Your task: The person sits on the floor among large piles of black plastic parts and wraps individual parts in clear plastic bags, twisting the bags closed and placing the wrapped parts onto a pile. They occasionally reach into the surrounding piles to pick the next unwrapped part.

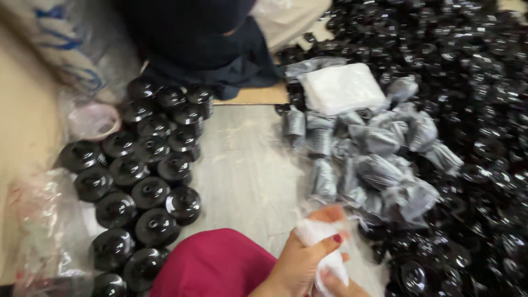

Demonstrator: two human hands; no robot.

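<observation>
Surface: pale grey, wood-grain floor (242, 165), partly under clear plastic sheeting; I take this bare strip as my landmark. Only floor level is in view.

Right of the strip, running to the far edge: a large heap of glossy black caps (478, 110), too many and too blurred to count.

Left of the strip: black dome-shaped parts (148, 192) packed side by side in rows, touching, roughly twenty visible.

Beyond the strip: a person in dark clothing (203, 38) sits on the floor, with a flat piece of cardboard (253, 96) at the hem.

On the strip's right margin, against the heap: about a dozen black parts wrapped in thin clear bags (379, 165), and one stack of flat white bags (341, 88) at their far end.

Far left of the strip: crumpled clear plastic bags (44, 220) and one roll of tape (93, 121).

Near end of the strip: my knee in magenta cloth (214, 264).

My left hand (308, 258) is curled shut, thumb and fingers gripping one small white bag (319, 236) just above the strip's near right corner. My right hand (338, 286) is mostly hidden beneath; fingertips touch the bag's lower end, grip unclear.
</observation>
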